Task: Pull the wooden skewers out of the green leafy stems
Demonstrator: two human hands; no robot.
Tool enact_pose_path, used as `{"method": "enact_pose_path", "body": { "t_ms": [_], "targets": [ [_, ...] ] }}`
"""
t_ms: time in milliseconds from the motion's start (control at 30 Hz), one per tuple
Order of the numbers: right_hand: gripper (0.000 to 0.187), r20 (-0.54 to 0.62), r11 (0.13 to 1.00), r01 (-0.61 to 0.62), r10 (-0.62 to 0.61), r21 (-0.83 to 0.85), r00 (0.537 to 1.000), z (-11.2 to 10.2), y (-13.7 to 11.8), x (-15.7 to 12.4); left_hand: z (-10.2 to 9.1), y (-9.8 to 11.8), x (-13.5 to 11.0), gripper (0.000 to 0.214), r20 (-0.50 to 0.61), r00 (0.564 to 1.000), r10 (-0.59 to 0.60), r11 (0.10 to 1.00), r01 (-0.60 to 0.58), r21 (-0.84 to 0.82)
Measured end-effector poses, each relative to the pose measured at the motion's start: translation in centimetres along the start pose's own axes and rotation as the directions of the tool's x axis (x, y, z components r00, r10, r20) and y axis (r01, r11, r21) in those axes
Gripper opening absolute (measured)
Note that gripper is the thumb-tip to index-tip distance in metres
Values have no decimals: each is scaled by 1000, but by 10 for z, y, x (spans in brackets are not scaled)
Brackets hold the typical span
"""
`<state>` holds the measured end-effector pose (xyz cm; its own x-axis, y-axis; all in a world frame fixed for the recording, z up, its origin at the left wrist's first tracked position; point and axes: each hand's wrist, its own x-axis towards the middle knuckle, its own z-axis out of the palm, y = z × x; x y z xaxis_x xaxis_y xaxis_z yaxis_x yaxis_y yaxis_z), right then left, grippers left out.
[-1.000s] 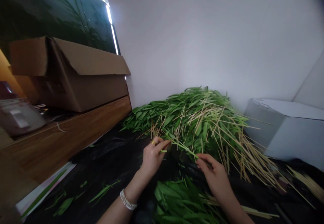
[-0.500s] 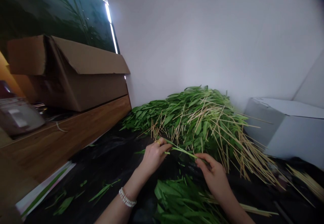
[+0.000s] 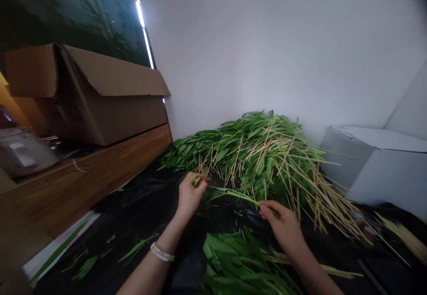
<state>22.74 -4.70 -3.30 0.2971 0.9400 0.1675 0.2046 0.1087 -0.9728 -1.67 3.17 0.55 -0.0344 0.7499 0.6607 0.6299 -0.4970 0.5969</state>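
My right hand [image 3: 282, 219] pinches the end of a green leafy stem [image 3: 242, 196], which points left over the black plastic sheet [image 3: 133, 210]. Left of the stem's tip and apart from it is my left hand [image 3: 191, 193], wearing a beaded bracelet at the wrist. Its fingers are closed on a small green leaf piece [image 3: 196, 181]. Below and between my hands lies a bunch of broad green leaves [image 3: 236, 259] with pale sticks under it. Behind them rises a large heap of leafy stems [image 3: 230, 135] mixed with thin wooden sticks [image 3: 290, 157].
An open cardboard box [image 3: 123, 113] stands on a wooden ledge [image 3: 133, 157] at left, near a glass jar [image 3: 25, 153]. At right are a white box [image 3: 387, 170] and more thin sticks [image 3: 405, 237]. Loose leaves [image 3: 86, 268] lie at lower left.
My left hand has come away from the stem, moving left and slightly up with a bit of green in its fingers. My right hand stays nearly in place, still holding the stem.
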Motion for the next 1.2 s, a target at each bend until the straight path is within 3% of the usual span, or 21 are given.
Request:
{"method": "enact_pose_path", "body": {
  "t_ms": [100, 367, 533, 700, 767, 833, 933, 1033, 1200],
  "targets": [
    [38, 0, 997, -36, 36, 68, 999, -2, -3, 1, -11, -7, 9, 16, -117, 993, -35, 996, 43, 72],
    [39, 40, 999, -35, 35, 13, 999, 4, 4, -3, -16, 13, 2, 15, -88, 981, 172, 881, -113, 460],
    [36, 41, 998, 11, -9, -69, 999, 3, 12, -1, -13, 8, 0, 20, 132, 977, 169, 945, -199, 261],
    [35, 46, 990, 73, -68, -125, 997, 3, 10, -3, -15, 15, -2, 16, 121, 988, 92, 983, -109, 145],
    [34, 40, 984, 104, -99, -147, 994, 4, 8, -5, -15, 19, -4, 16, 147, 981, 128, 982, -147, 121],
    [33, 34, 974, 141, -137, -178, 990, 5, 5, -7, -11, 21, -8, 13, 212, 950, 232, 962, -256, 98],
    [31, 43, 951, 207, -202, -231, 978, 5, 0, -9, -3, 22, -15, 17, 351, 867, 354, 904, -414, 111],
    [29, 57, 925, 269, -264, -268, 963, 5, -4, -10, 4, 24, -21, 21, 457, 806, 376, 862, -486, 148],
    [27, 84, 893, 327, -317, -308, 945, 7, -10, -14, 7, 25, -24, 22, 525, 762, 380, 825, -536, 181]
  ]
}}
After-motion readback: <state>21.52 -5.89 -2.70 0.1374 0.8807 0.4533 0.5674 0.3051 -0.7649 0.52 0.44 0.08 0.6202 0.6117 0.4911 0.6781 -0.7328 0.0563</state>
